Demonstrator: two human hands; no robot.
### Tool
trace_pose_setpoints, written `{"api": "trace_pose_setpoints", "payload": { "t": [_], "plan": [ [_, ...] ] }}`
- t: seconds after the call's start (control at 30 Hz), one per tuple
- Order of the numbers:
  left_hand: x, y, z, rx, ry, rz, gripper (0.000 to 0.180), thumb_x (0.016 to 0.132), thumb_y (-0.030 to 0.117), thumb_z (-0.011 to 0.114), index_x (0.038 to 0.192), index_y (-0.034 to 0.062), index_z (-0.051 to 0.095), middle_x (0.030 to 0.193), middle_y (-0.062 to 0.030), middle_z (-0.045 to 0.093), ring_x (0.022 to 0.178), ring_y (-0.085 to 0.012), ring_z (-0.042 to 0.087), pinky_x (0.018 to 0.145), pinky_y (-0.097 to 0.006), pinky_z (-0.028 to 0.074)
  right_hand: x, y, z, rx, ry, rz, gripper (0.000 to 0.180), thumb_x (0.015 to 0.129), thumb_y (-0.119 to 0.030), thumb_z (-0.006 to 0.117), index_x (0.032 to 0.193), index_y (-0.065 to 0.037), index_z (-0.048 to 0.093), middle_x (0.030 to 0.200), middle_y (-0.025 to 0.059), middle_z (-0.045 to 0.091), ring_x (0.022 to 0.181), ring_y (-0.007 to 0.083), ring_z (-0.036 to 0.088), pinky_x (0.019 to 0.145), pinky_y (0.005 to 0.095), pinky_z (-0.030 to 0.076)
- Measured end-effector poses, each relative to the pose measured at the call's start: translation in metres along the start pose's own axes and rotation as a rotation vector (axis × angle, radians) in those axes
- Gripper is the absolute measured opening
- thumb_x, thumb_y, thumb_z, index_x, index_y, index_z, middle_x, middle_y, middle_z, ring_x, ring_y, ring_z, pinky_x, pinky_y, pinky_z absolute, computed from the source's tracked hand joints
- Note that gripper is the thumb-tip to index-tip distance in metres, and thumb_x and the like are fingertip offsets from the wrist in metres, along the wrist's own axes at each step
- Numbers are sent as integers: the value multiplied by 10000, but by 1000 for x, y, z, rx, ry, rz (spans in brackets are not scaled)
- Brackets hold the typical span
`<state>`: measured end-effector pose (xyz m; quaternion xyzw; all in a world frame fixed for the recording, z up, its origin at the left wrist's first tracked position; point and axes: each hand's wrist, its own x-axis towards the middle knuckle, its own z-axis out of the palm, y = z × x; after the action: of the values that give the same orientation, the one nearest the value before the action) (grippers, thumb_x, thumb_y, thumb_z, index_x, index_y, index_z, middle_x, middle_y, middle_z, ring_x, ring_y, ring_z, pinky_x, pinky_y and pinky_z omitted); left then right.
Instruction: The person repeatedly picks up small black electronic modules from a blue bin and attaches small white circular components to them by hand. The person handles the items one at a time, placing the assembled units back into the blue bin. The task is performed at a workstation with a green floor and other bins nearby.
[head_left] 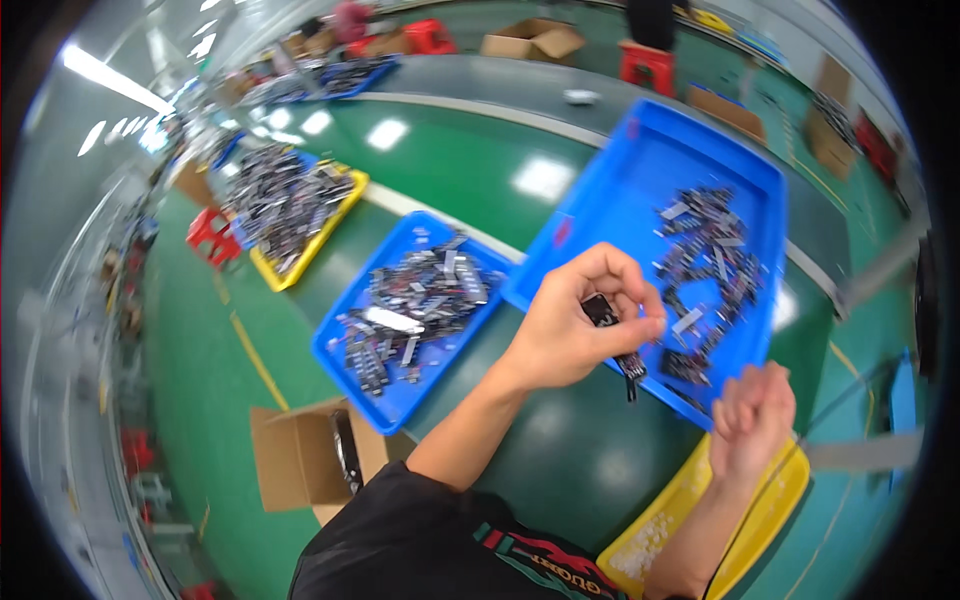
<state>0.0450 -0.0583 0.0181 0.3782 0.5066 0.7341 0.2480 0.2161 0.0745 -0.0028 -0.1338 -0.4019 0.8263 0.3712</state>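
Note:
My left hand (590, 318) is closed on a small black circuit board (600, 310), held between thumb and fingers above the front edge of the large blue tray (590, 190). A dark end of the part hangs out below the thumb. My right hand (752, 415) is curled above the far end of a yellow tray (775, 500); its fingers are bent in, and whatever they may hold is hidden. Small white pieces (640, 545) lie in the yellow tray. Several small dark boards (715, 250) are scattered in the large blue tray.
Left of my left hand stands a smaller blue tray (330, 345) heaped with dark parts. Beyond it, a heaped yellow tray (352, 200) sits near a red stool (212, 238). An open cardboard box (285, 455) is at lower left. A person (650, 22) is at the back.

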Motion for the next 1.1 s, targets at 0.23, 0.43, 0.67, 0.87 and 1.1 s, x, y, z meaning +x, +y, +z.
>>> {"api": "trace_pose_setpoints", "payload": {
  "t": [0.23, 0.43, 0.67, 0.87, 1.1],
  "plan": [
    [-8, 22, -143, 1184, 300, 35, 118, 705, 10, 628, 807, 19, 570, 775, -73, 640, 673, -150, 602, 639, -273, 481, 13, 5, -17, 289, -97, 184, 370, 946, -273, 352, 613, -130, 277, 506, -26, 237, 397, 63, 183, 312, 198, 167],
    [6, 11, -229, 1446, 358, -86, 156, 710, 39, 598, 864, 16, 593, 830, -128, 644, 797, -281, 632, 709, -367, 494, 18, 12, -27, 276, -144, 180, 246, 905, -191, 396, 681, -113, 331, 574, -25, 269, 431, 63, 232, 308, 191, 186],
    [14, -15, -260, 1641, 132, -271, 165, 730, 145, 600, 875, 66, 614, 875, -147, 644, 866, -309, 615, 758, -410, 484, 18, 2, -12, 219, 182, 172, 147, 947, -128, 382, 938, -47, 504, 581, -39, 271, 428, 31, 221, 307, 176, 175],
    [22, -2, -223, 1596, 106, -296, 331, 763, 316, 644, 965, 53, 635, 929, -169, 649, 882, -313, 623, 771, -398, 488, 20, -7, -36, 483, -97, 219, 168, 815, -136, 449, 682, -106, 352, 574, -16, 299, 471, 84, 281, 352, 213, 215],
    [36, -7, -96, 1518, -37, 211, 191, 763, 110, 642, 924, 22, 589, 874, -112, 611, 738, -262, 591, 655, -347, 476, 25, -21, -44, 449, -2, 280, 247, 839, -69, 426, 1049, -25, 548, 576, -22, 320, 445, 57, 280, 336, 179, 226]
  ]
}}
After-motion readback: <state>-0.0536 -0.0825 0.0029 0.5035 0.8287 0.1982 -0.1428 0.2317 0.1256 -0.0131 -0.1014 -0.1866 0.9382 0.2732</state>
